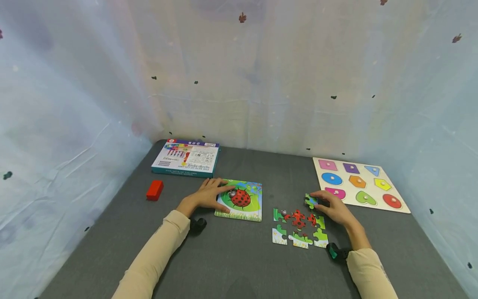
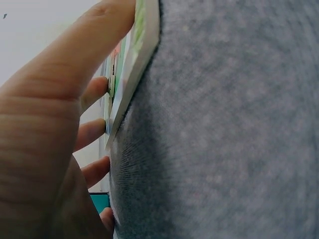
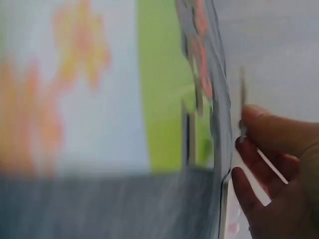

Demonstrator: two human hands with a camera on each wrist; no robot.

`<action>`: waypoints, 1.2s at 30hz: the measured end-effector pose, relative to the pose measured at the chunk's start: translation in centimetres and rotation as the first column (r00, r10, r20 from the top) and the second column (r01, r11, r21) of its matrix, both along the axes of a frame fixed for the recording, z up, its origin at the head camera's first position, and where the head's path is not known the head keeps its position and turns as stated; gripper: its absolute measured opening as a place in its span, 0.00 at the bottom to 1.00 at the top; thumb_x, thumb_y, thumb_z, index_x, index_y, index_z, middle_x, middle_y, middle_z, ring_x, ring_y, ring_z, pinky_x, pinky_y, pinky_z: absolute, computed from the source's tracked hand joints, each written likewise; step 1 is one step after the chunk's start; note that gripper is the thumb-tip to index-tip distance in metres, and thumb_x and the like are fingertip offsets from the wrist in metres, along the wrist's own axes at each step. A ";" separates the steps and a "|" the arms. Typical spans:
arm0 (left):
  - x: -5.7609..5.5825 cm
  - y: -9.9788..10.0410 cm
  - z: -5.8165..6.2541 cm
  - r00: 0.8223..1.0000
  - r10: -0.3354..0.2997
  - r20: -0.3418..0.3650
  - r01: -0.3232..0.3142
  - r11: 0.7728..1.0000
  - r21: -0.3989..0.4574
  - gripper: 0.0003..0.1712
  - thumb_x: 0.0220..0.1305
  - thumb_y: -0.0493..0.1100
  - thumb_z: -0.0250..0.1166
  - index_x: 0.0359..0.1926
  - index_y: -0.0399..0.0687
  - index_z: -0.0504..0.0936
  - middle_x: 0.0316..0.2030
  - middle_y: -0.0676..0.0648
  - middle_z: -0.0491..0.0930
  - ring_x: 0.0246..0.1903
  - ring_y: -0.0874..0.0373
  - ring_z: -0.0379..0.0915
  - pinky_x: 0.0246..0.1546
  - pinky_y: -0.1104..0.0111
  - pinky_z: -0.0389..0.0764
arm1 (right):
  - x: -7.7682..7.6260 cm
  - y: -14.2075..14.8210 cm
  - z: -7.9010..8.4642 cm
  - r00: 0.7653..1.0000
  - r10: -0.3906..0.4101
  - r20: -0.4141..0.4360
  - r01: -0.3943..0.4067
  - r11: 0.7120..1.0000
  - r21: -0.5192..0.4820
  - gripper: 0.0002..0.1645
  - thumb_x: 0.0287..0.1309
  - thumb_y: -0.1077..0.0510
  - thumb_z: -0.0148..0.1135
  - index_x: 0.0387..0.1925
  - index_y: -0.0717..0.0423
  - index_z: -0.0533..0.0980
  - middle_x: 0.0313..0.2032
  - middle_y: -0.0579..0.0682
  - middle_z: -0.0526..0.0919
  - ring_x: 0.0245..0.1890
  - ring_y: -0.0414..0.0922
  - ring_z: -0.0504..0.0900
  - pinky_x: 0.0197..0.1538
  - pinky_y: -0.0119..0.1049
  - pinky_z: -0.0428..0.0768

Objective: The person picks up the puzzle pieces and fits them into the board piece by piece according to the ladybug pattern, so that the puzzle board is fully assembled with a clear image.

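Note:
A square puzzle board (image 1: pixel 244 203) with a ladybug picture lies on the dark table. My left hand (image 1: pixel 208 194) rests at its left side, fingers spread, with the thumb on the near left corner and fingertips at its edge. In the left wrist view the thumb (image 2: pixel 60 64) presses the board's rim (image 2: pixel 137 64). My right hand (image 1: pixel 333 207) pinches a green and blue jigsaw piece (image 1: pixel 310 201) between thumb and fingertips. The right wrist view shows this piece (image 3: pixel 243 99) edge-on. Loose jigsaw pieces (image 1: pixel 298 219) lie spread in two rows just left of the right hand.
Behind the right hand lies a shape-peg board (image 1: pixel 360 185) with coloured knobbed shapes. A flat printed box (image 1: pixel 186 158) sits at the back left, a red block (image 1: pixel 154 190) in front of it. A pale patterned curtain (image 1: pixel 261 83) hangs around the table.

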State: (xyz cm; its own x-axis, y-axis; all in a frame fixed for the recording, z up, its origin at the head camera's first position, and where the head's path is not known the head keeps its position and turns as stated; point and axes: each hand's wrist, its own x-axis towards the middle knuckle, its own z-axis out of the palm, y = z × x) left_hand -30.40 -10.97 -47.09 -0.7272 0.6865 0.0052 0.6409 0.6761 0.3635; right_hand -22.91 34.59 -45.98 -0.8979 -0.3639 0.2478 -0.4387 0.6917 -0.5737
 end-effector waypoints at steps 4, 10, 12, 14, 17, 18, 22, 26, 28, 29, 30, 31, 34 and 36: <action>0.0 0.0 -0.1 1.000 0.006 0.001 -0.006 1.000 -0.008 0.55 0.42 0.75 0.65 0.70 0.61 0.59 0.66 0.46 0.56 0.66 0.43 0.46 0.64 0.40 0.39 | -0.7 -1.5 0.7 0.999 0.043 0.018 -0.042 0.998 -0.057 0.21 0.58 0.66 0.60 0.54 0.65 0.73 0.52 0.61 0.75 0.54 0.59 0.71 0.56 0.59 0.68; 0.1 0.1 0.1 1.000 0.009 0.007 -0.009 1.000 -0.015 0.55 0.42 0.74 0.65 0.70 0.61 0.59 0.67 0.45 0.55 0.67 0.43 0.45 0.65 0.40 0.38 | -2.0 -4.6 1.3 0.996 0.086 -0.002 -0.086 0.993 -0.076 0.20 0.58 0.64 0.61 0.53 0.63 0.74 0.53 0.60 0.74 0.55 0.57 0.71 0.57 0.57 0.68; 0.1 0.1 0.2 1.000 0.007 0.010 -0.007 1.000 -0.012 0.55 0.43 0.74 0.65 0.70 0.60 0.59 0.67 0.45 0.55 0.67 0.43 0.45 0.64 0.40 0.37 | -2.4 -5.7 1.5 0.994 0.109 -0.013 -0.110 0.991 -0.081 0.20 0.58 0.63 0.62 0.53 0.63 0.74 0.53 0.60 0.74 0.55 0.57 0.71 0.57 0.57 0.68; 0.2 0.1 0.3 1.000 0.006 0.012 -0.006 1.000 -0.009 0.55 0.43 0.73 0.65 0.70 0.60 0.59 0.67 0.45 0.55 0.67 0.43 0.45 0.64 0.40 0.37 | -2.7 -7.0 1.8 0.989 0.145 -0.021 -0.146 0.985 -0.097 0.20 0.58 0.63 0.62 0.53 0.64 0.74 0.53 0.60 0.74 0.55 0.57 0.71 0.58 0.57 0.68; 0.2 0.1 0.3 1.000 0.008 0.013 -0.008 1.000 -0.011 0.55 0.43 0.73 0.65 0.70 0.60 0.59 0.67 0.45 0.55 0.67 0.43 0.45 0.64 0.40 0.37 | -3.3 -8.9 2.1 0.981 0.192 -0.032 -0.194 0.975 -0.110 0.21 0.57 0.63 0.62 0.53 0.64 0.74 0.53 0.60 0.74 0.55 0.56 0.71 0.58 0.57 0.67; 0.3 0.1 0.3 1.000 0.010 0.013 -0.010 1.000 -0.013 0.55 0.43 0.73 0.65 0.70 0.60 0.59 0.67 0.45 0.55 0.67 0.43 0.45 0.65 0.41 0.37 | -3.5 -9.5 2.2 0.978 0.206 -0.036 -0.209 0.972 -0.109 0.21 0.57 0.64 0.62 0.53 0.64 0.74 0.53 0.60 0.75 0.55 0.56 0.71 0.58 0.56 0.67; 0.3 0.2 0.3 1.000 0.011 0.013 -0.011 1.000 -0.017 0.55 0.43 0.73 0.65 0.70 0.61 0.58 0.67 0.45 0.55 0.67 0.43 0.45 0.65 0.41 0.38 | -4.1 -11.7 2.3 0.972 0.233 -0.038 -0.236 0.968 -0.087 0.21 0.57 0.63 0.63 0.53 0.64 0.74 0.53 0.59 0.74 0.56 0.56 0.71 0.58 0.55 0.68; 0.2 0.2 0.3 1.000 0.007 0.008 -0.007 1.000 -0.023 0.55 0.43 0.73 0.65 0.71 0.61 0.58 0.67 0.45 0.55 0.67 0.43 0.45 0.65 0.40 0.38 | -4.8 -13.3 1.8 0.970 0.241 -0.038 -0.243 0.967 -0.077 0.21 0.56 0.64 0.63 0.52 0.65 0.75 0.53 0.60 0.75 0.56 0.56 0.71 0.57 0.54 0.69; 0.2 0.2 0.3 1.000 0.006 0.005 -0.006 1.000 -0.028 0.55 0.43 0.73 0.65 0.71 0.61 0.58 0.67 0.45 0.55 0.67 0.43 0.45 0.65 0.41 0.38 | -5.2 -13.8 1.4 0.968 0.245 -0.048 -0.248 0.966 -0.073 0.20 0.56 0.64 0.63 0.52 0.65 0.75 0.52 0.60 0.75 0.55 0.56 0.71 0.56 0.55 0.69; 0.2 0.2 0.3 1.000 0.005 0.004 -0.005 1.000 -0.027 0.55 0.43 0.73 0.65 0.71 0.61 0.58 0.67 0.45 0.55 0.67 0.43 0.45 0.65 0.41 0.38 | -5.3 -14.1 1.3 0.969 0.244 -0.049 -0.247 0.966 -0.070 0.20 0.56 0.65 0.63 0.51 0.65 0.75 0.52 0.60 0.75 0.55 0.56 0.72 0.56 0.55 0.69; 0.1 0.2 0.3 1.000 0.005 0.003 -0.005 1.000 -0.024 0.55 0.43 0.73 0.65 0.70 0.61 0.58 0.67 0.45 0.55 0.67 0.43 0.45 0.65 0.41 0.39 | -5.5 -14.4 1.1 0.969 0.244 -0.044 -0.246 0.967 -0.071 0.20 0.56 0.65 0.63 0.51 0.65 0.76 0.52 0.60 0.75 0.55 0.56 0.72 0.56 0.55 0.69; 0.1 0.2 0.3 1.000 0.004 0.001 -0.004 1.000 -0.021 0.55 0.43 0.73 0.65 0.70 0.61 0.58 0.67 0.45 0.55 0.67 0.43 0.45 0.65 0.41 0.39 | -5.6 -14.6 1.0 0.969 0.243 -0.042 -0.246 0.967 -0.071 0.20 0.56 0.65 0.63 0.51 0.66 0.76 0.52 0.60 0.75 0.54 0.56 0.72 0.55 0.55 0.70; 0.1 0.1 0.2 1.000 0.001 0.005 -0.001 1.000 -0.014 0.55 0.43 0.73 0.66 0.70 0.61 0.59 0.67 0.45 0.55 0.67 0.43 0.45 0.65 0.41 0.39 | -5.9 -15.3 0.5 0.972 0.236 -0.021 -0.237 0.970 -0.060 0.19 0.56 0.65 0.63 0.51 0.65 0.76 0.52 0.60 0.75 0.54 0.56 0.72 0.55 0.54 0.70; 0.0 0.1 0.1 1.000 0.001 0.006 -0.001 1.000 -0.014 0.55 0.43 0.73 0.65 0.70 0.61 0.59 0.67 0.45 0.55 0.67 0.43 0.45 0.65 0.41 0.39 | -6.0 -15.7 0.3 0.974 0.228 -0.001 -0.228 0.972 -0.053 0.19 0.55 0.66 0.63 0.50 0.65 0.76 0.52 0.59 0.75 0.54 0.56 0.72 0.55 0.53 0.71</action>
State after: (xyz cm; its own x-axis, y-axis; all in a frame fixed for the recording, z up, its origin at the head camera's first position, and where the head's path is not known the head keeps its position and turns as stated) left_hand -30.36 -10.88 -46.95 -0.7279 0.6856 -0.0088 0.6379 0.6819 0.3579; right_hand -28.93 18.90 -45.69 -0.7940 -0.5459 0.2673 -0.5782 0.5426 -0.6093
